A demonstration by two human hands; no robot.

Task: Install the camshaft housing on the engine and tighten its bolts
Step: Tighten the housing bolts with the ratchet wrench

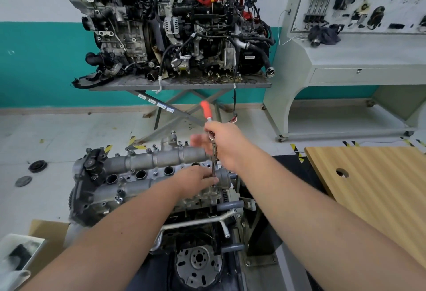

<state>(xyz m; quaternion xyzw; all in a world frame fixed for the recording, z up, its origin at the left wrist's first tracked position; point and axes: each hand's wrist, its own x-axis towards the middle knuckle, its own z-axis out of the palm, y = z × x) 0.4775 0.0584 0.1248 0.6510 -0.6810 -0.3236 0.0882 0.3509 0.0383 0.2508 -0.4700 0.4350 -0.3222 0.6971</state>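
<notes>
The grey camshaft housing (147, 168) lies on top of the engine (129, 198) low in the middle of the view, with several bolts standing along its edges. A ratchet wrench with a red handle (205, 108) stands almost upright over the housing's right end, its extension (214, 164) reaching down to a bolt. My right hand (223, 143) grips the wrench just below the red handle. My left hand (198, 181) rests on the housing and pinches the lower end of the extension at the bolt, which it hides.
A wooden tabletop (373, 189) with a round hole stands at the right. Behind, two engines (170, 26) sit on a scissor-lift stand (179, 83). A grey training bench (357, 60) fills the far right. Round caps (36, 166) lie on the floor at left; a cardboard box (46, 233) sits lower left.
</notes>
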